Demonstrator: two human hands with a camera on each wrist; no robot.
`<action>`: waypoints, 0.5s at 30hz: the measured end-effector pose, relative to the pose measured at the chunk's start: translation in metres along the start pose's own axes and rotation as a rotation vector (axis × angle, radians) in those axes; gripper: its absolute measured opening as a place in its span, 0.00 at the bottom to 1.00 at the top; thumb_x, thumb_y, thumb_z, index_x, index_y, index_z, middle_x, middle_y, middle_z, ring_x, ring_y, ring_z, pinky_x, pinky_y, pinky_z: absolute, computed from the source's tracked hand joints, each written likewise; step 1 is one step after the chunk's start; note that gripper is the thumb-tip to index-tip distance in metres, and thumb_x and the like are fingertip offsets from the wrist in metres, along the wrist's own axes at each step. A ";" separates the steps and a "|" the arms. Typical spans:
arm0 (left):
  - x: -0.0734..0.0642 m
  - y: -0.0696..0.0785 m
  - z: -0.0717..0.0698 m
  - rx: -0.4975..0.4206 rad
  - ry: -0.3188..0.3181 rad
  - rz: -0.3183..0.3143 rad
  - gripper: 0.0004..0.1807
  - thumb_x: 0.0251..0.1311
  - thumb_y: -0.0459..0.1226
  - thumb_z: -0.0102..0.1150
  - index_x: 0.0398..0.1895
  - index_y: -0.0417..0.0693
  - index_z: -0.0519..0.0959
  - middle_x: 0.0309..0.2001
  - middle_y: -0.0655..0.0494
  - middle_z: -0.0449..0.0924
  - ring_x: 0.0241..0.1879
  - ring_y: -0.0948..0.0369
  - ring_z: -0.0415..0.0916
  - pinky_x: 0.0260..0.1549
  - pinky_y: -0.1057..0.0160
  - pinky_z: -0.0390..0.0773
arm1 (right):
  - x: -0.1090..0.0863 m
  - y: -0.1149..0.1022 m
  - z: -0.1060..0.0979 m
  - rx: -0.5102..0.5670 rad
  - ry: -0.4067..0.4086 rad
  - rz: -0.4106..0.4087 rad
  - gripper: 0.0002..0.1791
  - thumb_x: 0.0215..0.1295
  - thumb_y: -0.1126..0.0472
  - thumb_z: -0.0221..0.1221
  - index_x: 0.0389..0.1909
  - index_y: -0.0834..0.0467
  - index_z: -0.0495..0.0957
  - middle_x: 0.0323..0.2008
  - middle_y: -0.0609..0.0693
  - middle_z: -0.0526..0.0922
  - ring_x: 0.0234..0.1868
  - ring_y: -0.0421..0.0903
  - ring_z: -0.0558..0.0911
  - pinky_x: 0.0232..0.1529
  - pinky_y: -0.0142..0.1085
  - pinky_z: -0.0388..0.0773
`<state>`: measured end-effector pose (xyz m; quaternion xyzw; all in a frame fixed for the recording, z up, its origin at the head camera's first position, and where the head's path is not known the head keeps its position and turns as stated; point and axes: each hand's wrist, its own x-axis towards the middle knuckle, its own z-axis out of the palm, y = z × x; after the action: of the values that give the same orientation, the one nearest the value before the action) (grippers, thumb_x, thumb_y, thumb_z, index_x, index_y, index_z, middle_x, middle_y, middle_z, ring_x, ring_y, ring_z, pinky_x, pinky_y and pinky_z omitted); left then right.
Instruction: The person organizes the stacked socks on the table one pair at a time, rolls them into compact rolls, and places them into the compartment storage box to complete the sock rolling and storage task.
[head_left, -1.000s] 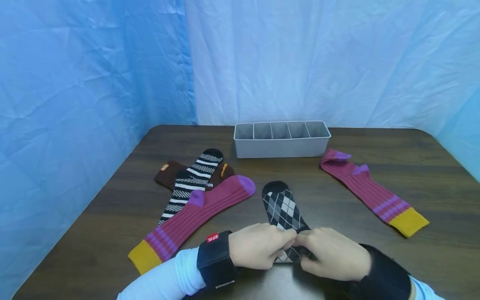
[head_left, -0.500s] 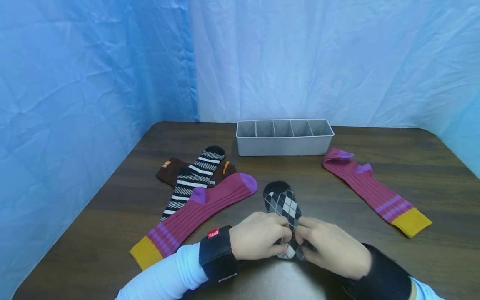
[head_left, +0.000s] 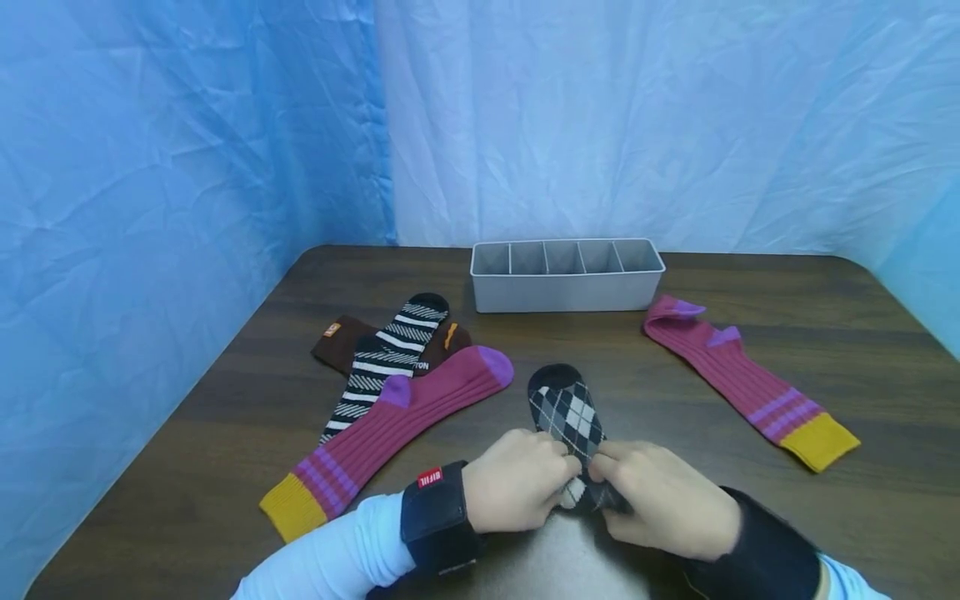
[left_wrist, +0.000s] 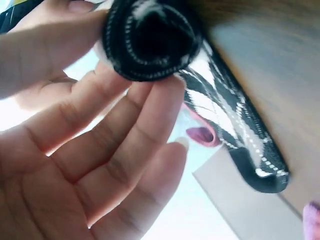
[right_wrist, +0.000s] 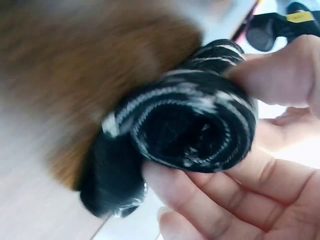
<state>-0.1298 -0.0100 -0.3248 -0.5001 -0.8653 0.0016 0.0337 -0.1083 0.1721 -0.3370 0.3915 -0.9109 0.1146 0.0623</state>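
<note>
A black, grey and white argyle sock [head_left: 573, 412] lies in front of me, its black toe pointing away. Its near end is rolled up, and the spiral roll [left_wrist: 150, 45] shows end-on in the left wrist view. My left hand [head_left: 517, 479] grips one side of this roll between thumb and fingers. On the opposite side, my right hand [head_left: 663, 500] holds the roll the same way; the layered roll end [right_wrist: 192, 132] fills the middle of the right wrist view. In the head view the hands hide much of the roll.
A magenta sock [head_left: 420, 408] with a yellow cuff lies at left, over a striped black-and-white sock [head_left: 382, 358] and a brown sock [head_left: 337, 342]. Another magenta sock [head_left: 750, 383] lies at right. A grey divided box [head_left: 567, 292] stands at the back of the dark wooden table [head_left: 225, 467].
The sock's near end has rolled up a little further toward the toe. My hands, close together a second ago, now hold its two sides slightly apart.
</note>
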 end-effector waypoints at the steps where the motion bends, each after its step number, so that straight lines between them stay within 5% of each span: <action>1: 0.000 -0.001 -0.001 -0.030 -0.009 0.001 0.08 0.44 0.39 0.58 0.30 0.54 0.73 0.21 0.65 0.72 0.21 0.71 0.68 0.18 0.74 0.66 | 0.000 0.000 -0.001 0.024 -0.012 -0.007 0.11 0.34 0.60 0.60 0.21 0.50 0.69 0.20 0.35 0.64 0.21 0.31 0.61 0.23 0.26 0.62; 9: -0.002 -0.005 -0.004 -0.201 -0.122 -0.010 0.09 0.46 0.35 0.56 0.23 0.56 0.66 0.15 0.68 0.63 0.16 0.73 0.61 0.16 0.76 0.60 | 0.000 0.001 -0.003 0.275 -0.239 0.019 0.03 0.50 0.60 0.53 0.28 0.50 0.72 0.15 0.34 0.60 0.15 0.28 0.57 0.15 0.24 0.57; 15: -0.003 -0.004 -0.004 -0.106 -0.029 -0.022 0.05 0.49 0.36 0.54 0.20 0.58 0.73 0.20 0.69 0.68 0.22 0.73 0.64 0.17 0.76 0.60 | 0.001 0.002 -0.002 0.252 -0.251 0.079 0.05 0.52 0.61 0.51 0.31 0.52 0.72 0.14 0.35 0.60 0.14 0.28 0.58 0.15 0.24 0.59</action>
<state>-0.1315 -0.0143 -0.3213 -0.4917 -0.8700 -0.0373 -0.0053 -0.1101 0.1728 -0.3354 0.3715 -0.9046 0.1803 -0.1059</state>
